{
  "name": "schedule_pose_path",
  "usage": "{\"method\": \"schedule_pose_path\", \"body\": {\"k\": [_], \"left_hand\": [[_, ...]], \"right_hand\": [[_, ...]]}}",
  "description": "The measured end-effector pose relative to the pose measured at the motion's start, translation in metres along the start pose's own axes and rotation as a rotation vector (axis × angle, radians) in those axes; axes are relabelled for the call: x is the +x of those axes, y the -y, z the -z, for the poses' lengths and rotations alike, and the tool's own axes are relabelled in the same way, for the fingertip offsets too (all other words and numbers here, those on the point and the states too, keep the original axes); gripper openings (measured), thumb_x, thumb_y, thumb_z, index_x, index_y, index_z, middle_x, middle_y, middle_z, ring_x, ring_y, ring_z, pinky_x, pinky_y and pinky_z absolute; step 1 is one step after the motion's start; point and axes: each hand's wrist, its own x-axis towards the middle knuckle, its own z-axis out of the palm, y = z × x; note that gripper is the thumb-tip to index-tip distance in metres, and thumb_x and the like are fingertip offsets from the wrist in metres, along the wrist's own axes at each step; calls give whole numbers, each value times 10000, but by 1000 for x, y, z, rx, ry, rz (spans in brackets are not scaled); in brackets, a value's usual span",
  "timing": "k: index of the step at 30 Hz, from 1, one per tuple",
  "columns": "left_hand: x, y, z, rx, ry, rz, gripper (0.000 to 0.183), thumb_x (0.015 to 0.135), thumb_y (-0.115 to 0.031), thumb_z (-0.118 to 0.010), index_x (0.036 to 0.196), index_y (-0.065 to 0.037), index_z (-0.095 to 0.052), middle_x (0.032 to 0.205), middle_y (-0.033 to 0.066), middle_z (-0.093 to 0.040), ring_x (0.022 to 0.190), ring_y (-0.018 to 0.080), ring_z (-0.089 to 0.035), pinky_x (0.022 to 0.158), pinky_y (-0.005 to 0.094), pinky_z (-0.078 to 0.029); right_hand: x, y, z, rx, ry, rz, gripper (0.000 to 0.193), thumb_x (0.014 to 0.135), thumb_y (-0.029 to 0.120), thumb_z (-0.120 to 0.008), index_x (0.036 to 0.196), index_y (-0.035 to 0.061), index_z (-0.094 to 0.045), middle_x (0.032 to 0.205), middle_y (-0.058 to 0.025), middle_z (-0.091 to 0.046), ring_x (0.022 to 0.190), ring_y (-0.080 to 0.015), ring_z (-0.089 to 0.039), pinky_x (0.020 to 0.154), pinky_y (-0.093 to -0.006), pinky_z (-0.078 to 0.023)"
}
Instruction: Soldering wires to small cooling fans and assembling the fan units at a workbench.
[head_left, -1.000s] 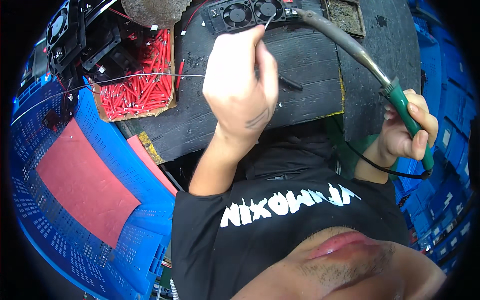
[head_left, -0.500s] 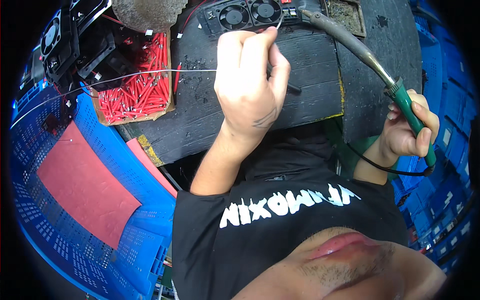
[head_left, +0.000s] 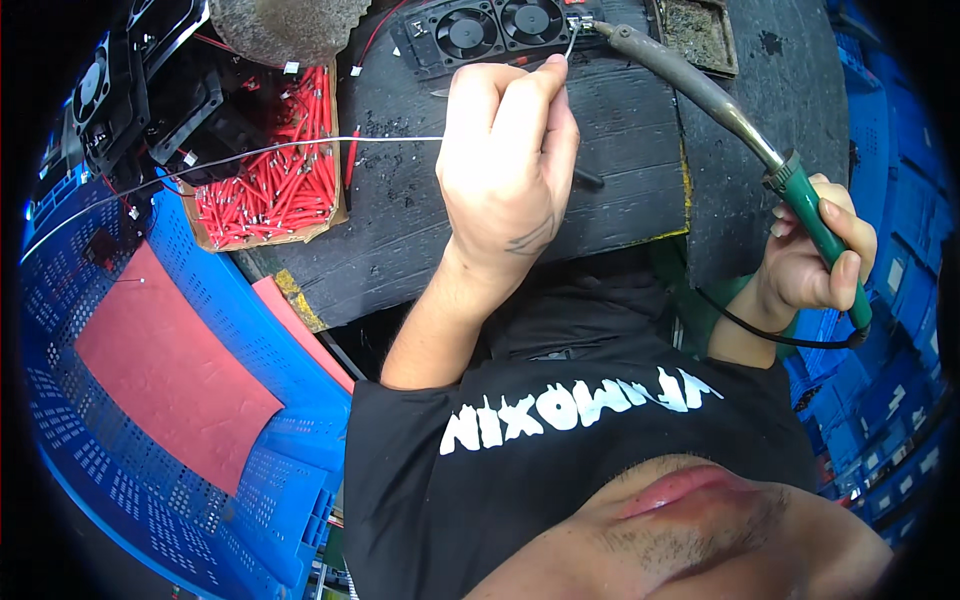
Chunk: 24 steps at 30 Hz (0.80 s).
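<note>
My left hand (head_left: 505,165) is closed in a pinch on a thin silvery solder wire (head_left: 350,139), which trails off to the left. The wire's short end pokes up past my fingertips to the small metal terminals (head_left: 579,24) beside a black double-fan unit (head_left: 468,36). In my right hand (head_left: 825,250) is a soldering iron (head_left: 700,92), held by its green handle with the fingers wrapped round it. Its tip meets or nearly meets those terminals from the right; exact contact is too small to tell.
A cardboard box (head_left: 340,190) of red tubular parts stands left, near stacked black fans (head_left: 95,85) and a rough grey lump (head_left: 285,30). A metal tray (head_left: 735,60) lies back right. Blue crates (head_left: 310,440) flank the dark bench (head_left: 630,165); a pink sheet (head_left: 175,375) lines one.
My left hand has shifted slightly right, bringing the solder's end closer to the terminals. The iron's tip has moved a little left toward them. The double-fan unit looks nearly unmoved.
</note>
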Motion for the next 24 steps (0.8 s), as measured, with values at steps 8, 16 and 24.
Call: {"method": "schedule_pose_path", "body": {"k": [8,16,24], "left_hand": [[-1,2,-2,-34,22,22,245,778,97,-733,1013,35,-702,860,124,-583,726,230,-602,624,303,-512],[-1,6,-4,-11,7,-21,263,818,65,-736,1066,-21,-743,884,69,-616,658,111,-597,582,221,-489],[-1,6,-4,-14,1,-22,273,817,55,-740,1078,-27,-750,886,76,-627,698,142,-614,621,242,-504]], "right_hand": [[1,0,0,-9,20,6,471,1004,375,-359,1094,-9,-617,742,-216,-642,517,-170,-526,484,-265,-407],[1,4,-2,-20,11,-11,467,992,377,-375,1082,0,-636,742,-207,-645,532,-177,-520,496,-278,-404],[4,3,-1,-55,43,20,453,1001,364,-376,1080,-11,-618,738,-215,-640,513,-168,-525,483,-264,-405]]}}
